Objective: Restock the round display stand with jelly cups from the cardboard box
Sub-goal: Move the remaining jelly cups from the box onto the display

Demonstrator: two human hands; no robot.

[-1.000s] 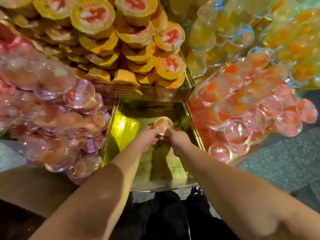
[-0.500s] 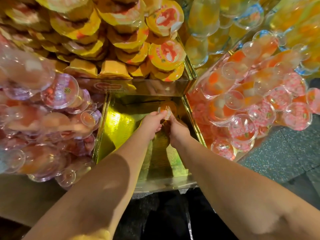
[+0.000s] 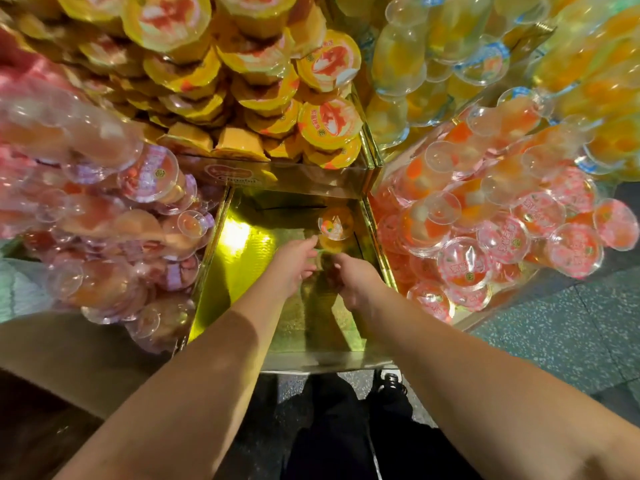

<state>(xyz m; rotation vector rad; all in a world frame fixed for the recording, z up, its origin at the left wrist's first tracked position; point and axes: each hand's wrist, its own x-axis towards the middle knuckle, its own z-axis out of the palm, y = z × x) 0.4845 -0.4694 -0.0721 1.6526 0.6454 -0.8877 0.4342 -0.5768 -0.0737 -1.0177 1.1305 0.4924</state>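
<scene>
The round display stand has a gold-lined compartment (image 3: 242, 258) in front of me. One orange jelly cup (image 3: 335, 224) lies in its far right corner with its clear lid facing me. My left hand (image 3: 294, 268) hovers just short of the cup, fingers relaxed, the fingertips close to its lower left edge. My right hand (image 3: 353, 282) is beside it, a little nearer to me, fingers loosely bent and holding nothing. Both forearms reach in from below.
Pink jelly cups (image 3: 104, 209) crowd the left compartment, yellow-lidded cups (image 3: 263, 98) the one behind, red-orange cups (image 3: 485, 230) the right. A brown, cardboard-like surface (image 3: 69, 362) lies at lower left. Speckled floor (image 3: 571, 334) shows at right, my dark trousers and a shoe (image 3: 391, 382) below.
Both hands held the orange cup a second ago and carried it toward the far right corner. The cup now rests there and both hands have drawn back slightly from it.
</scene>
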